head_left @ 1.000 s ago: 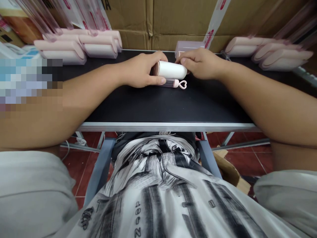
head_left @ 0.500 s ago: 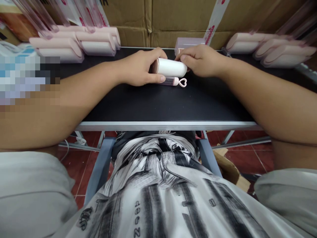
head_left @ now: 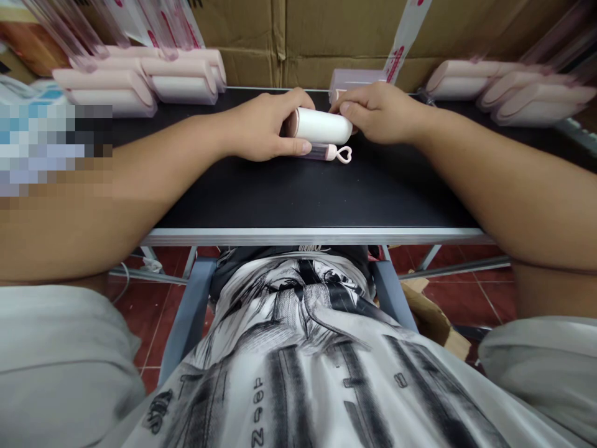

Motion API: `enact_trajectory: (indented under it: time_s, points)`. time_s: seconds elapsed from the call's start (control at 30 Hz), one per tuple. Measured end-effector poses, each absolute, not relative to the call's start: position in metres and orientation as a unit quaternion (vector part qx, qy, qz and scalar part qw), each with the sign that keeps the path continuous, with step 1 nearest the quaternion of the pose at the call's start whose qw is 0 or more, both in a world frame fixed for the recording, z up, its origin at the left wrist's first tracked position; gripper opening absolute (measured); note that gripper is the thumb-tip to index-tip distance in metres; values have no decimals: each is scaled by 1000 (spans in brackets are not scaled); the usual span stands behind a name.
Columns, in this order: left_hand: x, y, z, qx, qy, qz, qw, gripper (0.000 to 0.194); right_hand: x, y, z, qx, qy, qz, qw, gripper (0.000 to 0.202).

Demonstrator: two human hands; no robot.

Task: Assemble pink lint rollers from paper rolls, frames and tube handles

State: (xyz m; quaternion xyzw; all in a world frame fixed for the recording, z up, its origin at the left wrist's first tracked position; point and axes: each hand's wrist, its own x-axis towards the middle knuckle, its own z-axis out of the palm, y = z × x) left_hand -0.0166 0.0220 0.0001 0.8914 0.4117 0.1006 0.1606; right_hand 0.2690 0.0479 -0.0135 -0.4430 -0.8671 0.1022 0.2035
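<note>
A smooth white and pink cylinder (head_left: 323, 126) with a rounded right end lies sideways just above the black tabletop. My left hand (head_left: 268, 127) is closed around its left end, fingers over the far side and thumb in front. Under that thumb, along the near side, is a slim clear tube (head_left: 318, 152) with a pale pink cap and a heart-shaped loop (head_left: 344, 155) pointing right. My right hand (head_left: 375, 115) is closed at the cylinder's right end, thumb and forefinger pressed together there. Its other fingertips are partly hidden behind the cylinder.
Pink and white cylinders in clear covers (head_left: 105, 93) are stacked at the back left, and similar ones (head_left: 527, 93) at the back right. Another clear-covered piece (head_left: 357, 79) sits behind my right hand. Cardboard (head_left: 326, 37) closes off the back; a metal edge (head_left: 317, 236) runs along the front.
</note>
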Motion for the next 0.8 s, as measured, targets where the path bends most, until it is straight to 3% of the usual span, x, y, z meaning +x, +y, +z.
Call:
enact_trajectory:
  time_s: [0.13, 0.37, 0.8]
  points:
    - [-17, 22, 0, 892, 410, 98, 164, 110, 269, 48, -14, -446, -865, 109, 203, 37]
    - [-16, 21, 1, 899, 402, 115, 129, 96, 268, 47, -13, -451, -863, 109, 200, 35]
    - [-19, 26, -3, 893, 401, 103, 175, 117, 269, 48, -13, -447, -865, 107, 202, 39]
